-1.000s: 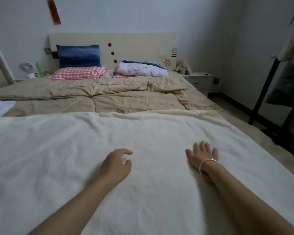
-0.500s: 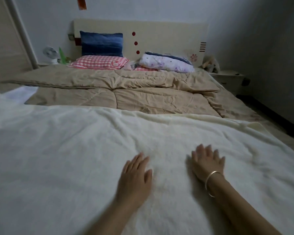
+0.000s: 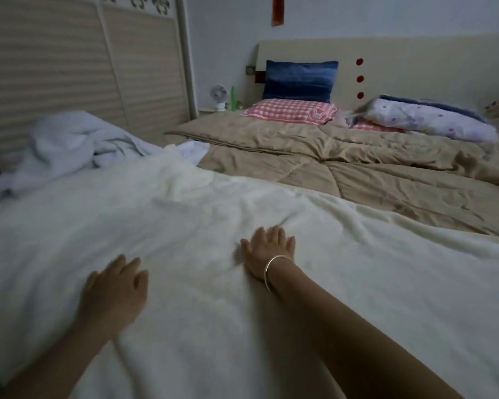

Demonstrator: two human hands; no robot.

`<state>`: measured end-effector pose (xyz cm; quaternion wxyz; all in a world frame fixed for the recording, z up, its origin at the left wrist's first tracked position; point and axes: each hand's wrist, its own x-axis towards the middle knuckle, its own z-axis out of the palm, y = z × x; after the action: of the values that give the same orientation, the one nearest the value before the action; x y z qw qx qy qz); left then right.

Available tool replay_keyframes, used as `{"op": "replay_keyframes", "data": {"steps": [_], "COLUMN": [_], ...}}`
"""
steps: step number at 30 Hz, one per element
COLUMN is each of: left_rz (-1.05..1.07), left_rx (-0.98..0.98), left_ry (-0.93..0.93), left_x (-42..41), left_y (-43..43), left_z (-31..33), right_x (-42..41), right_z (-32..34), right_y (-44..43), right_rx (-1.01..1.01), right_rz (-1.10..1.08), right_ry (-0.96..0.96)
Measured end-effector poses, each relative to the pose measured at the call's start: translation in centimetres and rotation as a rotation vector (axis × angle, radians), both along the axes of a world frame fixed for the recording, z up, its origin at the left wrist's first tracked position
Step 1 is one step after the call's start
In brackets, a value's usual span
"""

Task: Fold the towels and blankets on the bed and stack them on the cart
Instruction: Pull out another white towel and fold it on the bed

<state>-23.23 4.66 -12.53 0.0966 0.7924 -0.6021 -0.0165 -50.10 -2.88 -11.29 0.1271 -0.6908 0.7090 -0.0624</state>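
Two hands are resting flat on the cream blanket [image 3: 357,283], the left hand [image 3: 113,289] and right hand [image 3: 267,251] both with fingers [image 3: 274,234] straight, gripping nothing. The blanket is lying spread under them. Beyond the blanket, a tan quilt [image 3: 357,174] is covering the bed [image 3: 432,61]; left of the blanket, a slatted wardrobe [image 3: 55,67] is standing

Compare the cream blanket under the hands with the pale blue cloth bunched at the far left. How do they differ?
The cream blanket lies spread nearly flat; the pale blue cloth is crumpled in a heap. The cream blanket looks fluffy, the pale blue cloth thinner and smoother. The left hand and right hand rest on the cream blanket; neither touches the pale blue cloth. Neither is folded yet.
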Motion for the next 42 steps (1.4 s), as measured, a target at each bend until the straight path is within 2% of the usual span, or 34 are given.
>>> {"op": "replay_keyframes", "data": {"steps": [5,8,11,14,16,19,21,24,27,29,30,32,34,35,37,41,42], "left_rz": [0.277,0.234,0.201,0.254,0.197,0.057,0.036,0.186,0.319,0.313,0.322,0.365,0.440,0.484,0.529,0.381,0.363], "left_rx": [-0.088,-0.322,-0.513,-0.535,-0.474,-0.391,-0.348,-0.319,-0.202,-0.123,-0.114,-0.225,-0.460,-0.561,-0.642,-0.576,-0.533], "left_ry": [-0.025,-0.094,-0.122,-0.061,0.075,0.170,0.289,0.392,0.303,0.291,0.374,0.622,0.734,0.733,0.733,0.579,0.481], "left_x": [13.3,16.7,18.7,23.2,25.0,25.1,24.6,25.7,27.5,28.2,28.4,28.9,29.4,29.5,29.2,27.5,26.8], "left_y": [-0.8,-0.7,-1.7,-3.2,-3.3,-2.1,-1.3,-1.4,-1.8,-2.0,-2.1,-2.4,-2.5,-2.4,-2.3,-2.1,-1.8], "left_z": [-0.3,0.2,1.7,3.1,3.4,2.7,2.0,1.8,2.6,3.0,3.1,3.1,3.1,3.4,3.8,5.3,5.6], "right_x": [16.5,24.1,29.5,34.0,35.9,36.5,35.9,35.6,36.6,36.9,37.0,36.8,36.5,36.2,35.1,30.8,29.5], "right_z": [-0.6,-0.7,0.0,1.7,2.4,2.0,1.7,2.1,3.5,4.5,4.9,5.6,5.9,5.8,5.7,4.7,4.4], "right_y": [-4.7,-6.4,-8.4,-10.7,-12.2,-13.1,-13.2,-13.6,-15.1,-16.1,-16.3,-16.4,-15.9,-15.5,-14.6,-12.6,-12.2], "right_rx": [-0.004,-0.038,-0.196,-0.404,-0.442,-0.359,-0.366,-0.490,-0.611,-0.637,-0.628,-0.624,-0.747,-0.834,-0.926,-0.849,-0.828], "right_rz": [0.255,0.356,0.499,0.612,0.650,0.687,0.713,0.688,0.680,0.697,0.706,0.707,0.686,0.673,0.674,0.846,0.922], "right_ry": [0.011,-0.003,-0.008,-0.012,0.020,0.119,0.204,0.157,0.082,0.173,0.228,0.297,0.308,0.301,0.296,0.317,0.315]}}
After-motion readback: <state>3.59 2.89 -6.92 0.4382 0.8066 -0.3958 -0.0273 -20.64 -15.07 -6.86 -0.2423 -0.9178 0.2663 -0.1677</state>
